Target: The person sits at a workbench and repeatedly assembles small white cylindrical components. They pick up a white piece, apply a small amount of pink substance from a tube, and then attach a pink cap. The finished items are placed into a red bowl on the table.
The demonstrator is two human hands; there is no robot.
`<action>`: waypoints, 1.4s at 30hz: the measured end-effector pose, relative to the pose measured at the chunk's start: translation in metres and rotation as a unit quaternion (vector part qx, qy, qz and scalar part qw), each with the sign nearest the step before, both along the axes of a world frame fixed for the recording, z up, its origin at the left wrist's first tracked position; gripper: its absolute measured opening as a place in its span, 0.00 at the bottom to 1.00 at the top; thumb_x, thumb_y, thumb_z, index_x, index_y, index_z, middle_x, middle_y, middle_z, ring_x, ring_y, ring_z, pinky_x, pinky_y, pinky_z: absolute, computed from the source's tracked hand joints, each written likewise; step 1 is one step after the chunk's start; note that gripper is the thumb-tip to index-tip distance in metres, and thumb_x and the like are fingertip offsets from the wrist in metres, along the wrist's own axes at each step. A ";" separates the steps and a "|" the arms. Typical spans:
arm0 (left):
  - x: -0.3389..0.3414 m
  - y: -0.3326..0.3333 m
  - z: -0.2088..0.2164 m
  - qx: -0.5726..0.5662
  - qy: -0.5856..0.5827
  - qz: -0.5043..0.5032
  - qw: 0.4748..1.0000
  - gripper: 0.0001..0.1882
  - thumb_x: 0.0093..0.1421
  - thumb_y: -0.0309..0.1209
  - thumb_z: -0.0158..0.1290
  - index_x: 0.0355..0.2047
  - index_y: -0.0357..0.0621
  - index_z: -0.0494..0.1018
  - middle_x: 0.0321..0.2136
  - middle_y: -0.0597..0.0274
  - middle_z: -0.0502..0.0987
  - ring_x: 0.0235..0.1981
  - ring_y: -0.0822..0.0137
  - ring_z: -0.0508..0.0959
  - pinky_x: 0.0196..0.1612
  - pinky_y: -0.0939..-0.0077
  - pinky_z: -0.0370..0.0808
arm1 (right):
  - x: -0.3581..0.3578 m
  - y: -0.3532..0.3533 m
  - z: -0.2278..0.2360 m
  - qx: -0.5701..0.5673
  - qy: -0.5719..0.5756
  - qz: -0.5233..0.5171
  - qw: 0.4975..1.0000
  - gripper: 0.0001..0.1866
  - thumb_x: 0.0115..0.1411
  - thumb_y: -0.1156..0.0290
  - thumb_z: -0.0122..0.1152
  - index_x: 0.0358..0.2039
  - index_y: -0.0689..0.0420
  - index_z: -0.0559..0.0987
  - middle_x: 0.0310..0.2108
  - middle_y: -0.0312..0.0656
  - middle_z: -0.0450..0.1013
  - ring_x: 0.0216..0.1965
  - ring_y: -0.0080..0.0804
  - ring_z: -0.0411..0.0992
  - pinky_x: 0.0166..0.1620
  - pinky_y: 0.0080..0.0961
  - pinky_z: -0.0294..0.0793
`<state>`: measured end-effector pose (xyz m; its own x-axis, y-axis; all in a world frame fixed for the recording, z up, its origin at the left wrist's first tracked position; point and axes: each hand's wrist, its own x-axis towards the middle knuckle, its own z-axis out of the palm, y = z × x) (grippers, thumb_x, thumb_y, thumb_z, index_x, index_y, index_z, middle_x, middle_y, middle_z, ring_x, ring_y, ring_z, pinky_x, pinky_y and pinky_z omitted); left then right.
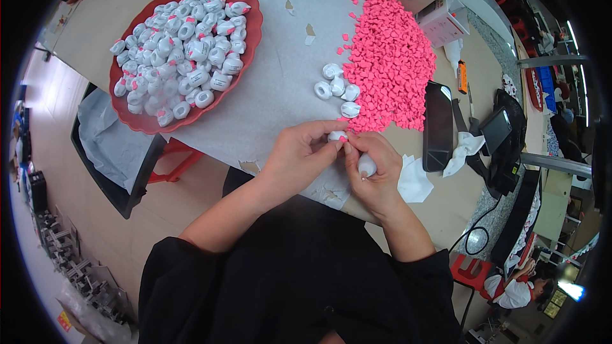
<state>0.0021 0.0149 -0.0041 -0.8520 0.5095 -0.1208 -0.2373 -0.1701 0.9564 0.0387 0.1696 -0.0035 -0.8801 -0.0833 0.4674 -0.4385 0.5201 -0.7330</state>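
My left hand (296, 156) pinches a small white rounded piece (336, 135) near the table's front edge. A pink bit (343, 139) sits on its side, where the fingertips of my right hand (381, 175) meet it. Tucked in the right palm is a white squeeze bottle (366, 166), its thin tip pointing back towards me; the fingers hide much of it. Just beyond my hands several loose white pieces (350, 109) stand beside a wide heap of small pink bits (389, 57).
A red scalloped tray (255, 32) piled with white pieces, many bearing pink bits, stands at the left. To the right lie a dark phone (437, 127), crumpled white tissue (464, 153), an orange-handled cutter (462, 76) and a black bag (507, 146). A co-worker (516, 286) sits far right.
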 end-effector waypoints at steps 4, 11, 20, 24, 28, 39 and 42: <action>0.000 0.001 -0.001 -0.008 -0.004 0.004 1.000 0.15 0.58 0.21 0.46 0.46 0.36 0.69 0.32 0.64 0.75 0.31 0.81 0.71 0.35 0.87 0.70 | -0.001 -0.003 0.003 0.009 0.007 -0.008 1.000 0.13 0.42 0.85 0.58 0.32 0.62 0.73 0.23 0.42 0.70 0.25 0.33 0.69 0.31 0.24 0.68; 0.000 0.002 -0.001 -0.005 -0.003 0.007 1.000 0.15 0.58 0.20 0.46 0.46 0.36 0.69 0.31 0.64 0.74 0.30 0.81 0.71 0.34 0.87 0.70 | 0.000 0.002 -0.001 0.012 -0.006 0.009 1.000 0.22 0.34 0.81 0.58 0.36 0.61 0.72 0.23 0.39 0.70 0.27 0.38 0.70 0.33 0.30 0.70; 0.000 0.003 -0.001 0.004 0.000 0.009 1.000 0.15 0.58 0.19 0.45 0.46 0.35 0.68 0.32 0.62 0.75 0.31 0.79 0.72 0.35 0.86 0.70 | -0.001 -0.002 0.000 0.012 -0.003 -0.012 1.000 0.18 0.36 0.82 0.58 0.32 0.61 0.72 0.20 0.39 0.68 0.25 0.37 0.69 0.31 0.29 0.69; 0.000 0.003 -0.004 0.004 0.005 0.004 1.000 0.15 0.58 0.19 0.45 0.46 0.35 0.68 0.32 0.63 0.75 0.31 0.79 0.72 0.35 0.85 0.70 | -0.001 -0.003 0.001 0.010 0.006 -0.012 1.000 0.18 0.37 0.82 0.58 0.33 0.61 0.72 0.20 0.39 0.68 0.24 0.37 0.69 0.31 0.29 0.69; 0.000 0.004 -0.001 -0.007 0.006 0.007 1.000 0.15 0.58 0.19 0.45 0.46 0.35 0.68 0.31 0.63 0.74 0.31 0.79 0.72 0.35 0.86 0.70 | -0.001 -0.003 -0.001 0.015 0.012 -0.024 1.000 0.17 0.38 0.83 0.58 0.33 0.61 0.73 0.20 0.39 0.69 0.25 0.37 0.69 0.31 0.28 0.69; 0.001 0.004 0.002 -0.001 -0.003 0.010 1.000 0.14 0.58 0.20 0.45 0.46 0.36 0.68 0.30 0.64 0.74 0.29 0.81 0.72 0.33 0.88 0.69 | -0.001 -0.003 0.001 0.015 0.010 -0.015 1.000 0.17 0.38 0.83 0.58 0.33 0.61 0.72 0.20 0.39 0.69 0.25 0.38 0.70 0.32 0.30 0.70; 0.001 0.005 0.003 0.008 -0.009 0.013 1.000 0.14 0.58 0.20 0.45 0.46 0.36 0.68 0.30 0.64 0.74 0.30 0.81 0.72 0.33 0.88 0.69 | -0.001 -0.003 -0.001 0.014 0.013 -0.020 1.000 0.17 0.37 0.82 0.58 0.33 0.61 0.72 0.20 0.39 0.69 0.25 0.37 0.70 0.32 0.30 0.70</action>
